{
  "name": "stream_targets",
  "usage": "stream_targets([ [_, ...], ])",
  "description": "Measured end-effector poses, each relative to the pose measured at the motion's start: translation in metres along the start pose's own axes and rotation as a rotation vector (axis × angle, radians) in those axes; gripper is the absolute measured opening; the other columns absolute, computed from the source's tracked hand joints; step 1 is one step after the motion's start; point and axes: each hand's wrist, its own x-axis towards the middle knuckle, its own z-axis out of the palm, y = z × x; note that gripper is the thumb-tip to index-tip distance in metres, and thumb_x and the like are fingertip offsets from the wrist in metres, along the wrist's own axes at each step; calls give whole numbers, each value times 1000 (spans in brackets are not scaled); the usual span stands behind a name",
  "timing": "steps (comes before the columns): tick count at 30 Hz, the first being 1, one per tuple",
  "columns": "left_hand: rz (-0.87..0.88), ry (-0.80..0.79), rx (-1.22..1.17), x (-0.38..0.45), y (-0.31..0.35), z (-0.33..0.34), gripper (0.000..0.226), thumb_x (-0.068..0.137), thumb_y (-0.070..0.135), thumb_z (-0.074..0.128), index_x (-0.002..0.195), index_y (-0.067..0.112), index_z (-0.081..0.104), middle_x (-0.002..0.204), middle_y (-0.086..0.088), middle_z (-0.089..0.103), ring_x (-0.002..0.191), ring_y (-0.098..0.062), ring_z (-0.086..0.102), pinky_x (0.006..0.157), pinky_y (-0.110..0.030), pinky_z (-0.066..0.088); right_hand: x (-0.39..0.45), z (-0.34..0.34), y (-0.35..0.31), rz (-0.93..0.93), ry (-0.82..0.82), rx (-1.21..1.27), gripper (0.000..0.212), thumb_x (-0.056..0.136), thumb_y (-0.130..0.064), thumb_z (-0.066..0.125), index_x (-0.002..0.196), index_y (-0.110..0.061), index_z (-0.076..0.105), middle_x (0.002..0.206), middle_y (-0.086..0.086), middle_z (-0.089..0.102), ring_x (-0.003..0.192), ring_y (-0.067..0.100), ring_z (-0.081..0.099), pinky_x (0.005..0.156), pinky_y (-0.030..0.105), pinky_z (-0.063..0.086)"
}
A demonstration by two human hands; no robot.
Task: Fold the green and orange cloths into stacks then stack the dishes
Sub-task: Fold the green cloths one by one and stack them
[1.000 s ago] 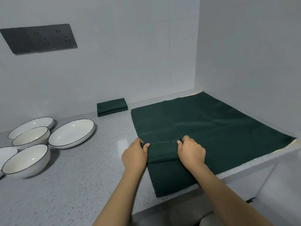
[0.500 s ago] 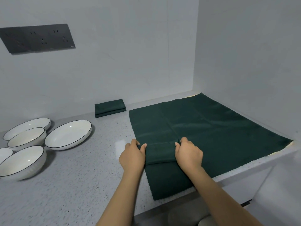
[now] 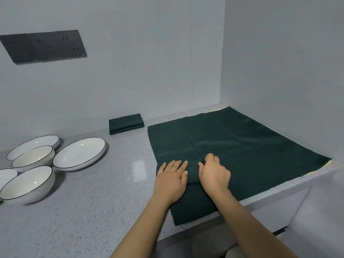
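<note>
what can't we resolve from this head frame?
- Cloth fold under the left hand and right hand: both cover it.
- Right hand's fingers: curled at the spread green cloth, tips hidden.
- Leftmost dish: cut off by the left edge.
- Pale layer beneath the cloth's edge: sliver only, colour unclear.

green cloth (image 3: 242, 149): matt dark-green woven fabric, faint crease lines; edges look pinked
folded cloth (image 3: 126, 124): same matt green fabric
countertop (image 3: 83, 202): speckled grey stone-like surface, smooth; slight sheen with one bright reflection
dishes (image 3: 80, 154): glossy white ceramic, thin dark rim lines; highlights inside
socket panel (image 3: 43, 46): dark matt plastic
walls (image 3: 149, 62): smooth pale grey, matt
</note>
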Motion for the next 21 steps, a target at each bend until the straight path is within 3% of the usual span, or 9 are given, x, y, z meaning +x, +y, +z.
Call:
stream_targets([
  [2,6,-16,5,0,2,-1,49,103,35,14,152,30,16,158,8,19,146,-10,10,119,-32,-1,0,5,3,-114,103,-39,36,73,-24,77,103,-12,64,97,6,65,76,25,63,64,35,43],
  [3,6,-16,16,0,2,0,49,104,35,14,152,30,15,158,8,19,146,-10,10,119,-32,-1,0,6,3,-211,170,-28,36,70,-22,77,103,-13,68,100,4,67,83,26,64,76,39,43],
  [5,4,-14,23,0,-1,-1,49,104,35,14,152,29,14,158,7,19,146,-11,9,119,-33,-1,-2,7,3,-430,181,-25,32,82,-28,54,105,-14,71,108,0,69,104,24,63,100,40,29],
  [7,1,-24,23,2,-2,-2,49,103,35,14,152,29,14,158,7,18,146,-11,8,119,-34,-2,-8,3,-1,-514,-17,-53,50,93,-32,27,122,-14,63,127,-2,61,126,18,50,114,37,10],
  [8,-1,-33,22,1,-1,-2,49,103,35,14,152,29,14,158,7,18,146,-10,8,119,-35,-3,-9,3,0,-513,-118,-68,52,98,-32,19,136,-13,49,142,-2,48,137,14,36,117,37,3],
  [10,1,-54,23,1,0,-2,49,103,36,13,152,29,12,159,8,15,147,-10,5,119,-36,-5,-8,4,4,-452,-278,-83,51,102,-33,14,150,-14,21,157,-3,21,145,9,11,119,35,-4],
  [13,-47,-83,-17,-2,-12,-3,51,103,37,12,153,27,9,160,9,10,147,-8,0,119,-37,-8,-5,3,8,-355,-353,-83,54,102,-33,14,152,-12,5,159,0,5,146,11,0,119,33,-4],
  [18,-127,-155,-62,-15,-43,-11,52,103,37,8,153,24,2,160,9,3,146,-7,-2,117,-43,-15,1,-4,13,-289,-442,-95,54,103,-32,12,151,-12,1,160,0,3,147,19,-5,119,36,-7],
  [21,-124,-204,-70,-12,-51,-18,52,104,38,13,153,24,8,160,8,8,147,-10,2,115,-47,-16,8,-9,13,-282,-495,-113,52,103,-33,16,152,-17,9,159,-3,11,146,24,3,118,42,-5],
])
